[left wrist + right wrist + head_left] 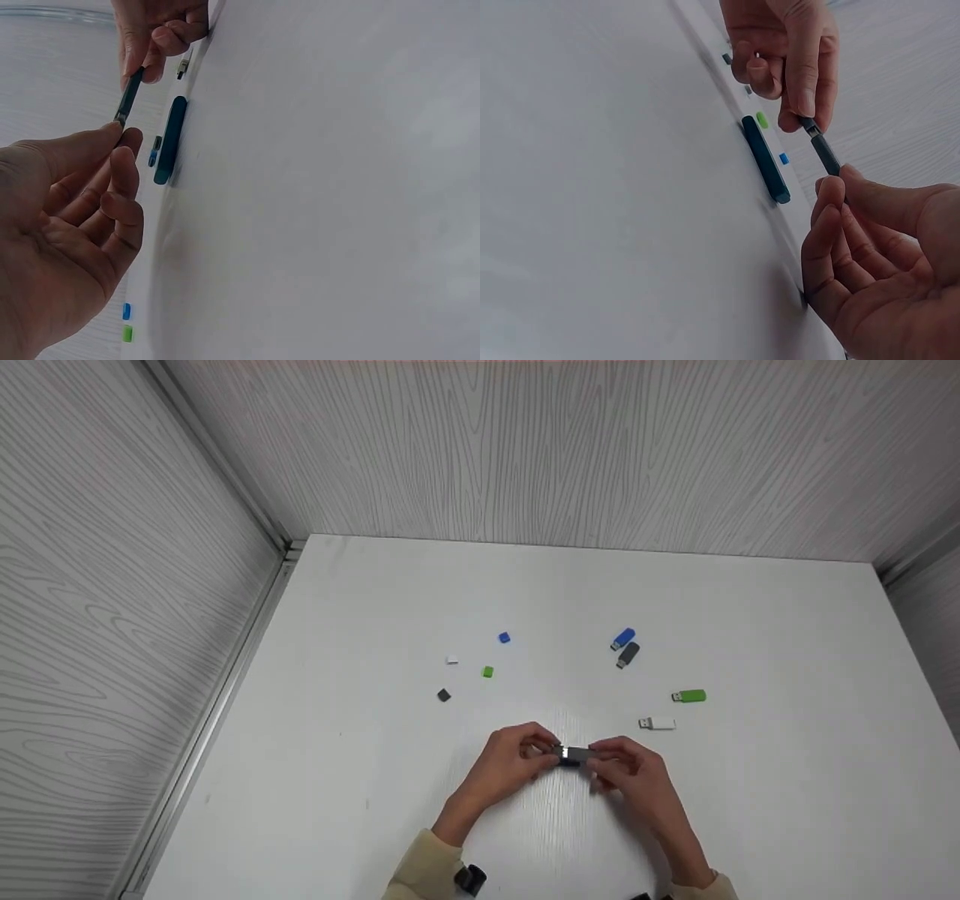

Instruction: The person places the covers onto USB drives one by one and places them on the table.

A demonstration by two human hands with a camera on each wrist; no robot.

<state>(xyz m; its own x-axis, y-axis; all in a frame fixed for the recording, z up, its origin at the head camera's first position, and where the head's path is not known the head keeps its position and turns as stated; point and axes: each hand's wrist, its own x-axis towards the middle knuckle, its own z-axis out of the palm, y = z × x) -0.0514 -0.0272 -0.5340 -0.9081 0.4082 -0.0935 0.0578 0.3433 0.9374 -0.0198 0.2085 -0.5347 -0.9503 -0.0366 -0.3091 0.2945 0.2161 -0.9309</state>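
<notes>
In the head view, my left hand (pixel 510 757) and right hand (pixel 634 772) meet over the near middle of the table. The right thumb and fingers pinch the body of a dark grey USB stick (pixel 580 754). At its other end, my left hand pinches a small dark cap (pixel 808 124). A strip of the metal plug (pixel 815 133) shows between cap and body, so the cap is not flush. Beneath the hands, a dark blue-green stick (pixel 171 141) lies on the table; the hands partly hide it in the head view.
Left of centre lie loose caps: blue (pixel 505 637), white (pixel 452 661), green (pixel 488 672) and dark grey (pixel 444 695). To the right lie uncapped USB sticks: blue (pixel 624 638), dark grey (pixel 628 655), green (pixel 690 696) and white (pixel 660 724). Grained panels (pixel 480 457) enclose the white table (pixel 337 795).
</notes>
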